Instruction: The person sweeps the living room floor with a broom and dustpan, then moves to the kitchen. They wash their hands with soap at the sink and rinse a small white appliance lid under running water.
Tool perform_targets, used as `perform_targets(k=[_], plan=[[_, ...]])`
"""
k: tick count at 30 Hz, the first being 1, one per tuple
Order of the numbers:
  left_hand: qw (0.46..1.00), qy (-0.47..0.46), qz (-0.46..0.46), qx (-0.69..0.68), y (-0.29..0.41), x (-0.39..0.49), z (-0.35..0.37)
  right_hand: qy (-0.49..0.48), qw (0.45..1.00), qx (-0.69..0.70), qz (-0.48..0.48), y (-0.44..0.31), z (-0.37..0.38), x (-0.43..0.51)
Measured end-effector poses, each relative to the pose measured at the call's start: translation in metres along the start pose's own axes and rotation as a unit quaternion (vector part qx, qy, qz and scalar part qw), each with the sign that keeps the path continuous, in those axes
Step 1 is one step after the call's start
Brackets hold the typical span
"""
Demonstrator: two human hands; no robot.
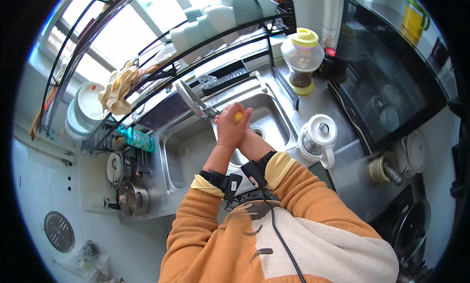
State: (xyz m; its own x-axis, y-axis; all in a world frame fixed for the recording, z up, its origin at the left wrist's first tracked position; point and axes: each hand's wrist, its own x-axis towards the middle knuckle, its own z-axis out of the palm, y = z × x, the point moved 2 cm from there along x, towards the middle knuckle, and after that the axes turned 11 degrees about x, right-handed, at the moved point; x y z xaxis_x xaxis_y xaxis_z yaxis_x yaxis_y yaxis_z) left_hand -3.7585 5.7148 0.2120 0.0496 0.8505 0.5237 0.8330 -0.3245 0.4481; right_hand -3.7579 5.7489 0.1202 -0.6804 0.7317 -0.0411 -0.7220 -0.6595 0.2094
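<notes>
Above the divider of a double stainless-steel sink, my two hands are pressed together near the faucet. My left hand lies on top, curled around a small yellow object that shows between the thumb and fingers. Beneath it is my right hand, mostly covered, so its finger pose and hold on the yellow object are hard to see. What the yellow object is cannot be made out. Both wrists wear black straps with small devices.
A glass pitcher with white lid stands right of the sink, near a yellow-lidded jar and a black glass-fronted appliance. Left are a green pump bottle and a lidded pot. A black dish rack spans above.
</notes>
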Motion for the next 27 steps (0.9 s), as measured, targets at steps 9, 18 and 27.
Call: perform_targets(k=[9, 18, 27], plan=[[0.956, 0.134, -0.145, -0.217, -0.045, 0.027, -0.003, 0.208, 0.936, -0.187, -0.214, -0.005, 0.003, -0.009], [0.997, 0.034, -0.042, 0.059, -0.038, 0.008, 0.001, 0.057, 0.994, -0.087, -0.023, -0.003, 0.032, -0.029], [0.997, 0.033, 0.065, -0.005, 0.015, 0.008, -0.008, -0.013, 0.997, 0.043, -0.058, -0.015, 0.003, -0.003]])
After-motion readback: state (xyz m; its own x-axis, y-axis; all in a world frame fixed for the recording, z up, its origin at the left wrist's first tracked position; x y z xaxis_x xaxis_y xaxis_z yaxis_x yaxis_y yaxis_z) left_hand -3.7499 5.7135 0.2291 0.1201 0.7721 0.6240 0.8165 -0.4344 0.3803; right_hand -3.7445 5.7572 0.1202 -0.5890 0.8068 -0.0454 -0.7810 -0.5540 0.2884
